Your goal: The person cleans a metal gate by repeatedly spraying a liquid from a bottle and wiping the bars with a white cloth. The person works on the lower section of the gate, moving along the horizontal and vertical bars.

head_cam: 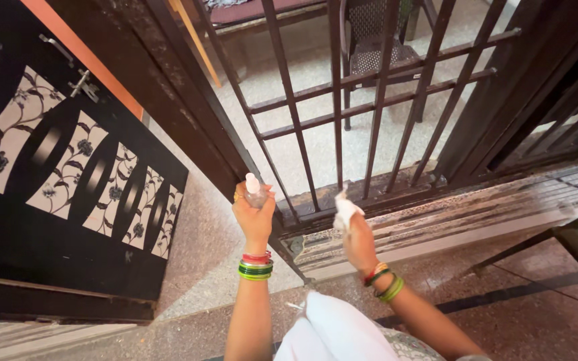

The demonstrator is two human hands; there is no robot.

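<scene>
- Dark metal bars of a grille gate (pixel 369 100) fill the upper middle of the view; its top and its right side are cut off by the frame edge.
- Only the pale cap and a clear shoulder of a small spray bottle (pixel 255 190) are seen; the rest is hidden inside the left hand (pixel 254 215), whose fingers are wrapped shut round it, just in front of the gate's lower left corner.
- A crumpled white cloth (pixel 344 210) is pinched in the closed fingers of the right hand (pixel 358 244) and is held up beside the lowest part of the bars; whether it touches them cannot be told.
- Red and green bangles (pixel 255 266) are worn on the left wrist, and similar ones on the right.
- A worn, streaked stone threshold (pixel 476 210) is laid under the gate, above a speckled, polished floor (pixel 530 321).
- At the left a black door panel (pixel 68 174) is seen, patterned with curved white fields bearing dark flower sprays; its upper part is cropped.
- Behind the bars, a dark mesh-seated chair (pixel 377 47) is partly screened and hard to make out.
- White folded fabric (pixel 336 331) is cut off at the bottom edge.
</scene>
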